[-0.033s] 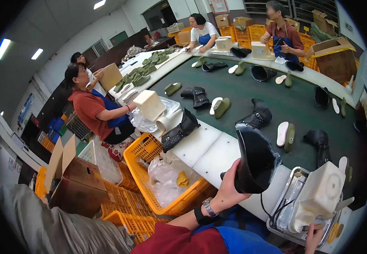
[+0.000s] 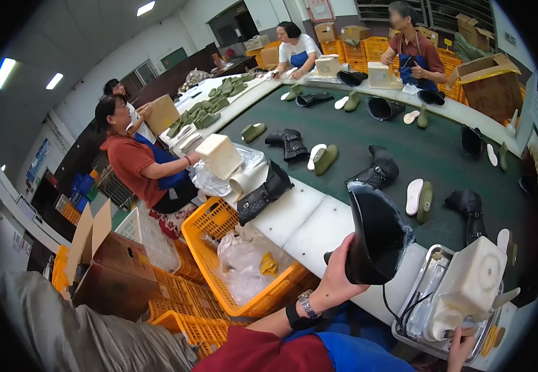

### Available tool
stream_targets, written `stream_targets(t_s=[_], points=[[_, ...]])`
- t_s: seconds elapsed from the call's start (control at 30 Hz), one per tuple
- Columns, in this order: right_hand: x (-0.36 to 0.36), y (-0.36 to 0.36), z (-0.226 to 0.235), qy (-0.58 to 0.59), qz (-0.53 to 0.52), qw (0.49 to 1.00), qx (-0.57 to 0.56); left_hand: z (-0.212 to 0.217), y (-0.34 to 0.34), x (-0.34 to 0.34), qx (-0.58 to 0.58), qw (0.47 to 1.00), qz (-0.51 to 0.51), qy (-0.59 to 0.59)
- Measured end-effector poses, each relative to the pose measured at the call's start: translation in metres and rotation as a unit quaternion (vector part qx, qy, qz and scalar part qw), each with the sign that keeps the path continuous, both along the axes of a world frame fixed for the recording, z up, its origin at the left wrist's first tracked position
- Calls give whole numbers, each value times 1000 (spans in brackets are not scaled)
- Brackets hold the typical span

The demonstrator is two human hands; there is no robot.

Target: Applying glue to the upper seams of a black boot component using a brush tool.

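Note:
My left hand [image 2: 337, 279] grips a black boot [image 2: 361, 239], its wide shaft opening tipped up toward me and the rim edged in greyish white. Down at the lower right, my right hand [image 2: 461, 348] pinches a short, flat brownish handle whose far end is hidden. That hand is at the small round mouth of a cream plastic container [image 2: 472, 276]. The container stands in a metal tray [image 2: 413, 304] on the white table edge. Fingers of both hands are closed.
A dark green belt [image 2: 349, 149] carries black boots, olive shoe pieces and pale insoles [image 2: 414, 196]. Another black boot [image 2: 264, 193] lies on the white ledge. A yellow crate [image 2: 201, 248] with plastic bags stands left, beside a cardboard box [image 2: 117, 266]. Several co-workers are around the table.

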State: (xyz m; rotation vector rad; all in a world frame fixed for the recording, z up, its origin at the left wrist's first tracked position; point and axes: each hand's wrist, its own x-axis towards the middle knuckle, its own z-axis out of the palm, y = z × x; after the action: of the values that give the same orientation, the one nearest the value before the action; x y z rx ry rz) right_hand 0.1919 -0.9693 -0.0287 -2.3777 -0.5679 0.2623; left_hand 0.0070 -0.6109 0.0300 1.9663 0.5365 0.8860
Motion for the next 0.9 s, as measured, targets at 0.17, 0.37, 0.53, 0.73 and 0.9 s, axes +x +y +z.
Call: stream_targets(t_s=[0.17, 0.37, 0.53, 0.73, 0.9], points=[[-3, -11, -48, -8, -63, 987, 149, 5, 8, 14, 1, 999, -41, 29], [-32, -23, -30, -95, -130, 973, 165, 6, 18, 35, -77, 994, -72, 11], [-36, -17, 9, 105, -242, 914, 308, -6, 12, 57, 86, 990, -103, -38], [-35, 16, 29, 189, -266, 707, 627, -17, -22, 101, 312, 933, -154, -94], [-39, 51, 50, 172, -150, 785, 576, -19, -40, 117, 390, 898, -180, -94]])
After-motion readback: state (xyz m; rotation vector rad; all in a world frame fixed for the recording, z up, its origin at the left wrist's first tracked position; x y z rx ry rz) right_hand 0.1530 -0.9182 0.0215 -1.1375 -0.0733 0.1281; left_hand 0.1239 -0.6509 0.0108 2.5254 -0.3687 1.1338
